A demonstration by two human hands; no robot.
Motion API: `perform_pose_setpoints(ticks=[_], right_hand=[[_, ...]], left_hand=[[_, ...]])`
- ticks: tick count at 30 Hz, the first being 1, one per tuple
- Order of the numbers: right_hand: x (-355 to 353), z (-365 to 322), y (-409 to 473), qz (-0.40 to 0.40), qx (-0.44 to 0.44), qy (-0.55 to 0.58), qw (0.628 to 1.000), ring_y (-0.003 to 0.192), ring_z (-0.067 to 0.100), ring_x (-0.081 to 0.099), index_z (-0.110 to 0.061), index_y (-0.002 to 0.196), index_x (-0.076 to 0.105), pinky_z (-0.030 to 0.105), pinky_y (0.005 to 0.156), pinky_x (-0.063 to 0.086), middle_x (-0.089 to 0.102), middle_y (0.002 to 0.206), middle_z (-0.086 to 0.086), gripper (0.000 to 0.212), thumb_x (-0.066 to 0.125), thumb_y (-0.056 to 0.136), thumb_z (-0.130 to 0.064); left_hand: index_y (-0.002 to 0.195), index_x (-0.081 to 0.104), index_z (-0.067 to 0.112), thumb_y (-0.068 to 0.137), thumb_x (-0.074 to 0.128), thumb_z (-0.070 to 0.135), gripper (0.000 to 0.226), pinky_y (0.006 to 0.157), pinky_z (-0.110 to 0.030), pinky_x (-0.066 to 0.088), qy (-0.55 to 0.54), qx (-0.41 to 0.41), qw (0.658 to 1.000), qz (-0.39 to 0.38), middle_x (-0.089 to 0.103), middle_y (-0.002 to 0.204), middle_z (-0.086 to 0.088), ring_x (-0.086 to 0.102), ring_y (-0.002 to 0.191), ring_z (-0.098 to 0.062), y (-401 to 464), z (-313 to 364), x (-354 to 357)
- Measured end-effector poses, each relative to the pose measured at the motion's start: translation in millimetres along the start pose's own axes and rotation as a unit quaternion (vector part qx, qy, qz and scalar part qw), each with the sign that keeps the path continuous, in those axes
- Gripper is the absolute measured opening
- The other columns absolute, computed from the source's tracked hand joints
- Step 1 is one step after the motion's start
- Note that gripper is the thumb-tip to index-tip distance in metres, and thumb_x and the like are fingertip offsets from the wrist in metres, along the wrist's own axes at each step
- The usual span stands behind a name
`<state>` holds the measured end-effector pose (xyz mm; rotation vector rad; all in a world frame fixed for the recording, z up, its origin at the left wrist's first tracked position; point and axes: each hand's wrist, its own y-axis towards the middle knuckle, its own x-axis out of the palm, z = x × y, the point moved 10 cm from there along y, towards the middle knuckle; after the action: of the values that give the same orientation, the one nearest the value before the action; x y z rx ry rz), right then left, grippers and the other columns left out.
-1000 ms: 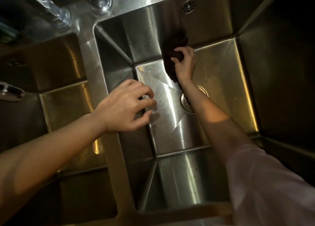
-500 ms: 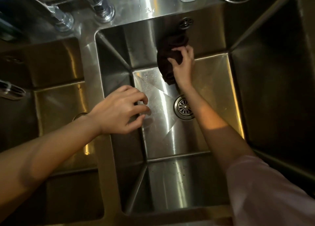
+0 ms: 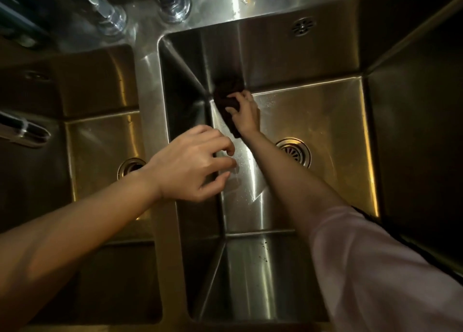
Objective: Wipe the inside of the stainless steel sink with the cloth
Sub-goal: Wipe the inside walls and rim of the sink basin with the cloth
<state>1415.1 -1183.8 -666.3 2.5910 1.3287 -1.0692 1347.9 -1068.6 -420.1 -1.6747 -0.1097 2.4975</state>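
the dark cloth lies in the far left corner of the right stainless steel sink, pressed there by the right hand, its grip closed on it. the left hand hovers above the divider, fingers loosely curled, seemingly holding nothing.

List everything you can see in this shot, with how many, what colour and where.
Sink basins: two, stainless steel, side by side, the right one larger.
Cloth: one, dark, far-left bottom corner of the right basin.
Drains: two, metal, one in each basin floor.
Overflow grille: one, metal, far wall of the right basin.
Tap bases: two, chrome, on the ledge behind the basins.
Left hand: empty, fingers curled, above the divider.
Right hand: gripping the cloth.
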Motion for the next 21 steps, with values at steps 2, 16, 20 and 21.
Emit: perform_pose_setpoints(ticks=[2, 16, 20, 21], right_hand=[[20, -13, -2, -0.014, 0.000, 0.000, 1.000, 0.101, 0.024, 0.059, -0.027, 0.108, 0.063, 0.039, 0.085, 0.050, 0.054, 0.120, -0.001, 0.031, 0.070, 0.078, -0.021], [-26, -85, -36, 0.028, -0.053, 0.185, 0.981, 0.104, 0.013, 0.058, -0.015, 0.104, 0.070, 0.013, 0.090, 0.041, 0.062, 0.112, 0.002, 0.033, 0.076, 0.072, -0.009], [-81, -152, -54, 0.021, -0.165, 0.247, 0.954, 0.106, 0.012, 0.056, -0.011, 0.102, 0.070, 0.023, 0.099, 0.042, 0.062, 0.110, 0.007, 0.033, 0.076, 0.070, -0.008], [-90, -165, -59, 0.014, -0.186, 0.257, 0.948, 0.108, 0.013, 0.055, -0.010, 0.103, 0.070, 0.023, 0.100, 0.041, 0.061, 0.111, 0.009, 0.033, 0.076, 0.070, -0.008]], left_hand=[[0.098, 0.074, 0.012, 0.092, 0.048, 0.031, 0.034, 0.084, -0.041, 0.048, -0.003, 0.000, 1.000, 0.000, 0.066, 0.099, -0.008, 0.061, 0.090, -0.022, 0, 0, 0], [0.098, 0.073, 0.013, 0.091, 0.046, 0.033, 0.034, 0.081, -0.045, 0.047, -0.007, -0.003, 1.000, -0.020, 0.064, 0.094, -0.007, 0.059, 0.086, -0.023, 1, 3, 1], [0.099, 0.073, 0.012, 0.091, 0.049, 0.031, 0.031, 0.079, -0.044, 0.048, -0.010, -0.001, 1.000, -0.001, 0.064, 0.091, -0.008, 0.060, 0.083, -0.023, -2, 6, -3], [0.098, 0.073, 0.011, 0.091, 0.050, 0.030, 0.030, 0.079, -0.044, 0.048, -0.007, -0.003, 1.000, 0.010, 0.064, 0.090, -0.009, 0.060, 0.082, -0.024, -3, 7, -6]])
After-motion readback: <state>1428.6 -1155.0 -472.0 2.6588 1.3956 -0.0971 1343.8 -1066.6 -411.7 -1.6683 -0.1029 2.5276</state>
